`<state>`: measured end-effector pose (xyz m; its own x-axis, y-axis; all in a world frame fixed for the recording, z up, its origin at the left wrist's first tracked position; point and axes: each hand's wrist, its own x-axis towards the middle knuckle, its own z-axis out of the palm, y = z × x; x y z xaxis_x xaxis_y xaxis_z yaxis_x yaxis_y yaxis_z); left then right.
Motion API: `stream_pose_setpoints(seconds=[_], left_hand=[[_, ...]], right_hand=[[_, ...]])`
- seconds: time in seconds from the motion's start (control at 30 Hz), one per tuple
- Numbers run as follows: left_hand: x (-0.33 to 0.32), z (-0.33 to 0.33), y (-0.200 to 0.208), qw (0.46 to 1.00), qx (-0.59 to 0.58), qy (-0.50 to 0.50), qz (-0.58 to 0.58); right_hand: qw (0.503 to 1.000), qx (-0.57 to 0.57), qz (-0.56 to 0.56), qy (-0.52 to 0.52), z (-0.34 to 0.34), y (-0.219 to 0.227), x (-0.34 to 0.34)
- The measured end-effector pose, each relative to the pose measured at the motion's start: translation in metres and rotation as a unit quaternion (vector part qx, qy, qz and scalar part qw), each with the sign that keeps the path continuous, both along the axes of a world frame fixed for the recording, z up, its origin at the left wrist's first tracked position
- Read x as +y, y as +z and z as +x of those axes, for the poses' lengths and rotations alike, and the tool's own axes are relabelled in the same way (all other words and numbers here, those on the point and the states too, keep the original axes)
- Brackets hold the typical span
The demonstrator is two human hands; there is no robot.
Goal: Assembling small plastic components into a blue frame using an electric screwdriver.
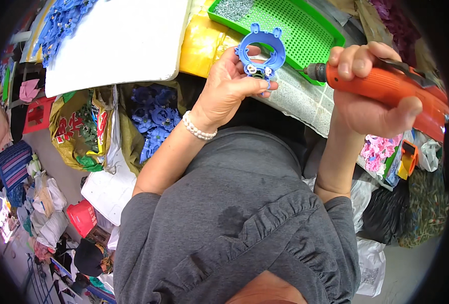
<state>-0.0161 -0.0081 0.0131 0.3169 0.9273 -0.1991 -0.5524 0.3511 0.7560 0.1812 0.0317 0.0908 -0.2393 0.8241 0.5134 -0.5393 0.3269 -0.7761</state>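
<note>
Between the thumb and fingers of my left hand [229, 86] is a blue plastic ring-shaped part [280, 53] with small tabs on top and two white round pieces near its lower edge. A beaded bracelet circles that wrist. My right hand [361, 86] is wrapped round an orange electric screwdriver [381, 83], raised at the right. Its dark tip points left, toward the blue part, with a gap between them. Behind the two hands lies a green perforated tray [331, 33], holding a heap of small silvery screws [233, 9] in its far left corner.
A white board [118, 40] covers the far left, with blue parts [62, 25] on it. Yellow plastic [199, 48] lies beside the tray. Bags of dark blue parts [156, 116] stand below left, near a red container [82, 218]. Pink pieces [379, 152] lie at right.
</note>
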Motion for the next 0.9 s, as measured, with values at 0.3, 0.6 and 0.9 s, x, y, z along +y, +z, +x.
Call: stream_pose_setpoints(seconds=[0.3,0.6,0.9], left_hand=[[0.004,-0.007,-0.002,0.994,-0.093,-0.042,-0.047],[0.013,-0.010,-0.012,0.951,-0.296,-0.081,-0.043],[0.024,-0.013,-0.002,0.890,-0.432,-0.141,-0.029]], right_hand=[[0.990,-0.014,-0.040,-0.138,-0.004,-0.026,0.003],[0.981,-0.027,-0.055,-0.184,0.000,-0.023,0.003],[0.983,-0.057,-0.085,-0.153,0.008,-0.030,0.002]])
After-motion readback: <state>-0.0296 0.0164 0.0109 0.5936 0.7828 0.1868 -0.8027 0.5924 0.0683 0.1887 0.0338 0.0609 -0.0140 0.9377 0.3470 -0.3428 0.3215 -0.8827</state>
